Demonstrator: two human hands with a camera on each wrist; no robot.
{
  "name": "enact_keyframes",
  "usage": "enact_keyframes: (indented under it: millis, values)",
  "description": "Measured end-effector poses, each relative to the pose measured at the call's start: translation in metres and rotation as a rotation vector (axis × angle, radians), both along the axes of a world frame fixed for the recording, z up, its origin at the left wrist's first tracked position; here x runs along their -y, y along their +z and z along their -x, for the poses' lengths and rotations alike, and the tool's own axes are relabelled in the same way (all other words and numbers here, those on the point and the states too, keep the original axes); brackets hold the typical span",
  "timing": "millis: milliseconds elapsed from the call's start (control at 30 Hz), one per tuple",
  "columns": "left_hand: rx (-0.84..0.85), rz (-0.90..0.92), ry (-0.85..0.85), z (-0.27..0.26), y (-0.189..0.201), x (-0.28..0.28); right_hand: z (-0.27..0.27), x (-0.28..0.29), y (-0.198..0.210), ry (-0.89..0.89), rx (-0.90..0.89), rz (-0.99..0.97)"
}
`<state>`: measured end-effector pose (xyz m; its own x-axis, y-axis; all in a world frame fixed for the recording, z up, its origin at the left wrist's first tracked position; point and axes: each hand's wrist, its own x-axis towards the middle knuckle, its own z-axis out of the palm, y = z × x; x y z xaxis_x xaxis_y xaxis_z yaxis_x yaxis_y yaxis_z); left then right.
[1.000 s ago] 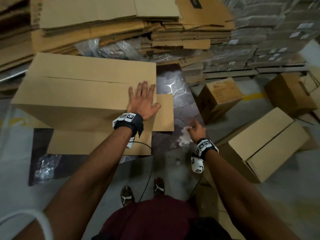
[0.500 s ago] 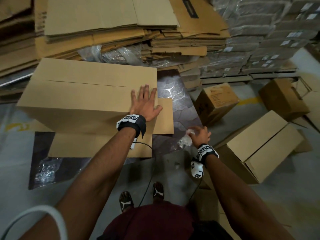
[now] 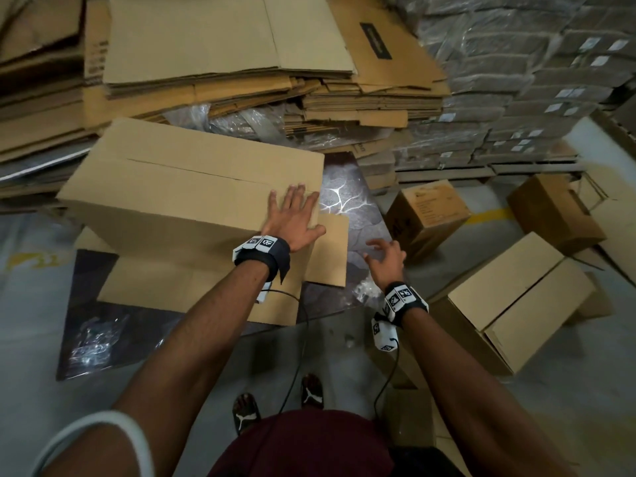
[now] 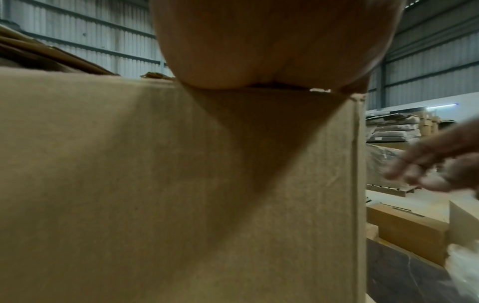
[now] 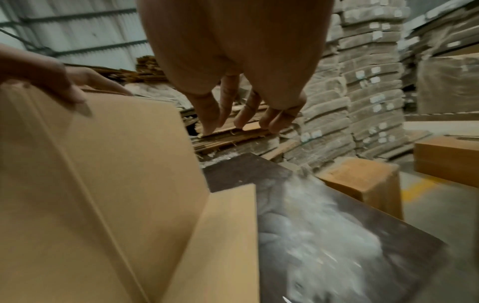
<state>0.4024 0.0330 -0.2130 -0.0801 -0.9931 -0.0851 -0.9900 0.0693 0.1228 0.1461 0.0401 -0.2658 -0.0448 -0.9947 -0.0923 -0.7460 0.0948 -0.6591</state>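
Observation:
A large brown cardboard box (image 3: 179, 187) stands on a dark sheet on the floor, its lower flaps (image 3: 328, 251) spread out flat. My left hand (image 3: 294, 218) lies flat with spread fingers on the box's top near its right edge; in the left wrist view only the palm (image 4: 272, 45) shows against the box wall (image 4: 168, 184). My right hand (image 3: 387, 258) hovers to the right of the box with fingers spread and holds nothing; the same right hand (image 5: 241, 92) appears empty from its wrist. A crumpled clear plastic scrap (image 3: 366, 290) lies just below it.
Stacks of flattened cartons (image 3: 241, 63) rise behind the box, wrapped bundles (image 3: 516, 80) at the back right. Closed boxes (image 3: 426, 215) (image 3: 516, 304) (image 3: 554, 211) lie on the grey floor to the right. A plastic bag (image 3: 96, 339) lies at the left. My feet (image 3: 278, 401) stand close by.
My right hand has let go of the crumpled plastic, opened its fingers and moved up and forward toward the box's right side. The left hand stays flat on the box.

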Motion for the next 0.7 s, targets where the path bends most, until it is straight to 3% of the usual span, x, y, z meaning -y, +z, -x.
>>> enact_keyframes:
  millis: [100, 233, 333, 600, 700]
  values:
    - [-0.049, -0.008, -0.093, -0.010, 0.003, -0.016, -0.035, 0.007, 0.016, 0.138, 0.027, 0.081]
    - [-0.248, -0.011, -0.167, -0.035, 0.009, -0.049, -0.082, 0.012, 0.035, 0.303, 0.031, 0.158]
    - [-0.417, -0.054, -0.097, -0.063, 0.011, -0.074, -0.105, 0.007, 0.046, 0.382, 0.030, 0.230]
    - [-0.617, -0.079, 0.069, -0.144, 0.027, -0.134, -0.156, -0.005, 0.060, 0.717, -0.102, 0.307]
    - [-0.540, 0.035, 0.185, -0.158, 0.023, -0.152, -0.183, -0.012, 0.062, 0.823, -0.040, 0.281]
